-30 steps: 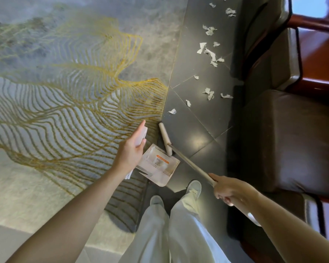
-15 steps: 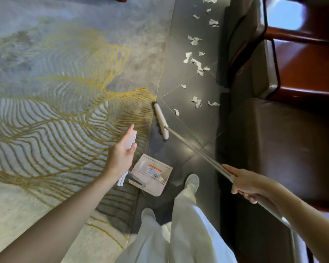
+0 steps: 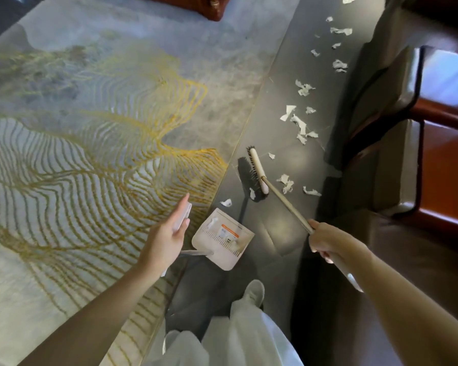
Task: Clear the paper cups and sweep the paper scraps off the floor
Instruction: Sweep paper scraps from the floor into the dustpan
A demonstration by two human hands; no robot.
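Several white paper scraps (image 3: 298,123) lie strewn along the dark tile floor (image 3: 280,83). My right hand (image 3: 331,240) grips the long pale broom handle; the broom head (image 3: 257,173) hovers just above the tiles, its shadow below it, beside two small scraps (image 3: 226,202). My left hand (image 3: 167,235) holds the upright white handle of the dustpan (image 3: 222,237). The dustpan sits on the tiles near my feet with a scrap inside. No paper cups are in view.
A large grey rug with gold lines (image 3: 95,143) covers the floor on the left, its edge running beside the dustpan. Dark leather seats with red-brown wooden frames (image 3: 418,159) line the right. A wooden furniture piece (image 3: 196,6) stands at the top.
The broom head has swung outward from the dustpan toward the scattered scraps and lifted a little. My view has shifted forward along the tiles.
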